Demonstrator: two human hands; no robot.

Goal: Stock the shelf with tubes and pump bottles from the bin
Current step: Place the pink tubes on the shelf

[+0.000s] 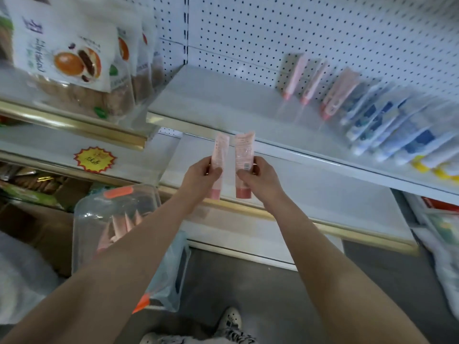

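Two pink tubes (220,148): left hand (200,177) grips one, right hand (260,178) the other.

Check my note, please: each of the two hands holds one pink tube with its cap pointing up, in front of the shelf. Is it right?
Only the caps are wrong: the head view shows them pointing down, not up. The left hand grips one pink tube, the right hand the other pink tube, in front of the shelf.
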